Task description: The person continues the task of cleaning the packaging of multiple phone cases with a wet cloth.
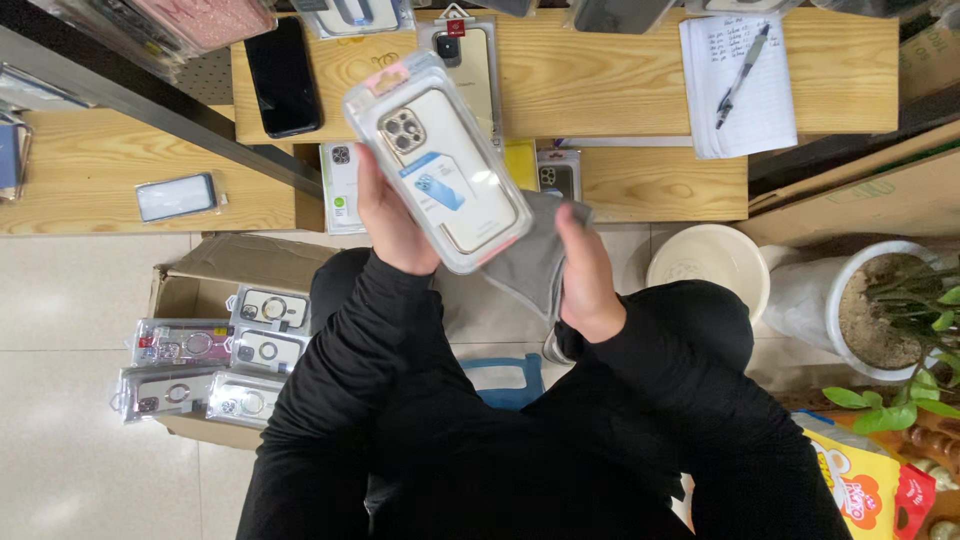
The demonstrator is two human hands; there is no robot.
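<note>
Packaged phone case held above the desk (pixel 640 185).
Left hand (pixel 392 222) clasps the clear case box (pixel 438 160); right hand (pixel 588 270) grips a grey cloth (pixel 530 262). The smooth plastic box could slip from this one-sided grip.

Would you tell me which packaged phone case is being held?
The cream case in clear packaging, gripped by the left hand above the table; the others lie untouched.

Both black-sleeved arms bend inward, left hand (pixel 392 215) raised and gripping, right hand (pixel 588 268) clenched lower.
</note>
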